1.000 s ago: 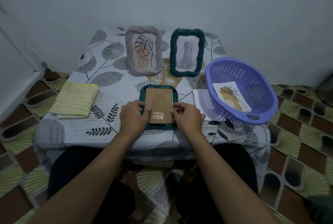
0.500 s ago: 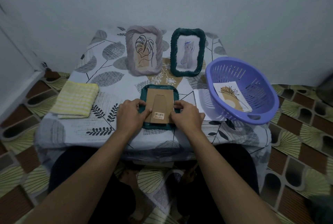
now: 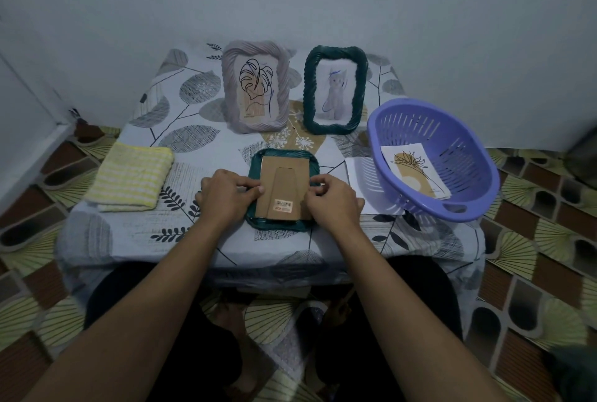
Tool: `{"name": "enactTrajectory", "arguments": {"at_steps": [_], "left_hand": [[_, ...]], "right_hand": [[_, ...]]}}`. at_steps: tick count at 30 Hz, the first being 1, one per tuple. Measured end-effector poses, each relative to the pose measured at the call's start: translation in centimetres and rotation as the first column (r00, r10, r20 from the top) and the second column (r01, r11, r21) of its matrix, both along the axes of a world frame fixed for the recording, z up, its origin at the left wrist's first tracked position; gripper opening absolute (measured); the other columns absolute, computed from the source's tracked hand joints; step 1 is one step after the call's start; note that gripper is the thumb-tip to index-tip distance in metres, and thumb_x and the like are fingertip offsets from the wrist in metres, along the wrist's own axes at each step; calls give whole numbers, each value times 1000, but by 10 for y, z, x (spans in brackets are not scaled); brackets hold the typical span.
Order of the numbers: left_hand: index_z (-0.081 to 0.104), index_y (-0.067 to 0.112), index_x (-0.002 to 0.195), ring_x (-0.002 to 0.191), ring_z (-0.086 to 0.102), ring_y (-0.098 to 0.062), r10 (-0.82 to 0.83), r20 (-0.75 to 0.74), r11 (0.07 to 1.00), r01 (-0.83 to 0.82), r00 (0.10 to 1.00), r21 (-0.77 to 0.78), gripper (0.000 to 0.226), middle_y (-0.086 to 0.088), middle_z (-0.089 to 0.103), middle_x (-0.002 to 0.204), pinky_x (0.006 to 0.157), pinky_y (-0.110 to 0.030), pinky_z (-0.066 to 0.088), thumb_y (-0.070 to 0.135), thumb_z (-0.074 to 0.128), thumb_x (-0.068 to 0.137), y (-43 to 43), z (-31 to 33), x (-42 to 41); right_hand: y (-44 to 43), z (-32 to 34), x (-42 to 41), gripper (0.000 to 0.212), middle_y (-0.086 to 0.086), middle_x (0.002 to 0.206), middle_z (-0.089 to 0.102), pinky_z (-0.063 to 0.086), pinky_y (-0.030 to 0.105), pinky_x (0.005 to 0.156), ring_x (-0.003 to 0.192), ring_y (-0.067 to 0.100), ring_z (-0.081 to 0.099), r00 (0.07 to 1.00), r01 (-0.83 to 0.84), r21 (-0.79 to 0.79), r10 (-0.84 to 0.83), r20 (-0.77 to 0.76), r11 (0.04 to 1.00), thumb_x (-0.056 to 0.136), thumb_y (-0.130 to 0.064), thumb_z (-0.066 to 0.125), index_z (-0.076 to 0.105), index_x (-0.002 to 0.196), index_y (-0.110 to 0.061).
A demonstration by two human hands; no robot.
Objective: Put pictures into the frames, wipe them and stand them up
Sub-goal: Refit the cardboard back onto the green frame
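Pinches the face-down dark green twisted-rim picture frame with brown cardboard back [image 3: 284, 181], long axis front to back by the front edge of the surface [image 3: 200, 143], left hand [image 3: 226, 196] on its left side, right hand [image 3: 332, 201] opposite, equally near.

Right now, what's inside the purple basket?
One print with a brown-and-black plant drawing lies face up inside the purple basket. Whether more prints lie beneath it cannot be told, since it covers that spot.
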State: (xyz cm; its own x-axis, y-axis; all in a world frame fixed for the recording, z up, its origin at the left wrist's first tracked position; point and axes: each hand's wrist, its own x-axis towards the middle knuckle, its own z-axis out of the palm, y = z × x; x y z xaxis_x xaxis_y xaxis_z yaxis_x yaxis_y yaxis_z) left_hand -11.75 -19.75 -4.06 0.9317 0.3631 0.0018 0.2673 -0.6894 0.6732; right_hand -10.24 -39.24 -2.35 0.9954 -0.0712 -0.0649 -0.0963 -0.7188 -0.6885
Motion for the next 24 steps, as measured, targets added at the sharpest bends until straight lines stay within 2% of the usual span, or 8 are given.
{"name": "enactTrajectory", "arguments": {"at_steps": [2,4,7,10,14,17,21,24], "left_hand": [[78,37,98,123,44,-33,-6,-14,1000,6,1000,-8,19,7,69,113,96,-44,33,46,77,81,1,3,1],[78,40,94,122,48,-32,-12,-24,1000,12,1000,-4,17,8,70,111,97,-44,35,48,79,79,3,6,2],[74,48,80,119,52,-29,-39,-73,999,38,997,-16,7,10,71,109,99,-45,38,50,80,77,8,7,6],[65,53,62,114,58,-26,-106,-102,991,97,989,-88,21,12,73,99,101,-49,42,48,83,72,13,5,13],[68,37,74,111,60,-22,-150,-167,980,124,975,-157,21,10,68,99,102,-47,45,44,83,61,16,8,19],[63,38,83,117,53,-26,-123,-189,986,97,974,-137,31,5,63,112,103,-48,42,51,69,55,14,11,24],[65,42,114,128,41,-34,-49,-142,999,51,989,10,30,-1,56,130,102,-47,32,54,62,86,6,8,32],[64,42,120,129,35,-34,0,-132,997,10,991,73,31,-4,51,134,97,-49,28,53,55,92,-2,6,37]], "right_hand": [[1,-1,2,32,-16,94,65,29,37,92,115,20,54,999,-12,-49,13,29,999,86,-32,57,67,117,-30],[5,-4,5,33,-7,117,64,30,39,96,120,21,48,994,-54,-87,62,89,995,91,-36,56,65,122,-28],[11,-8,11,42,1,142,49,25,41,106,134,22,36,968,-195,-127,212,137,973,95,-36,52,57,135,-23],[14,-13,20,51,3,159,32,18,46,114,147,22,20,931,-319,-217,348,108,922,97,-37,49,46,145,-24],[15,-19,28,55,2,164,22,15,46,114,151,20,10,917,-365,-282,395,56,887,100,-43,41,35,151,-25],[15,-22,29,55,1,164,21,14,45,113,151,18,9,914,-361,-304,399,73,882,101,-44,39,34,152,-25],[15,-24,30,57,0,165,20,14,42,112,152,16,7,908,-369,-317,412,79,874,101,-44,38,32,154,-23],[15,-24,31,58,-3,165,21,15,43,111,152,14,9,900,-384,-320,428,78,866,101,-43,38,31,154,-21]]}}
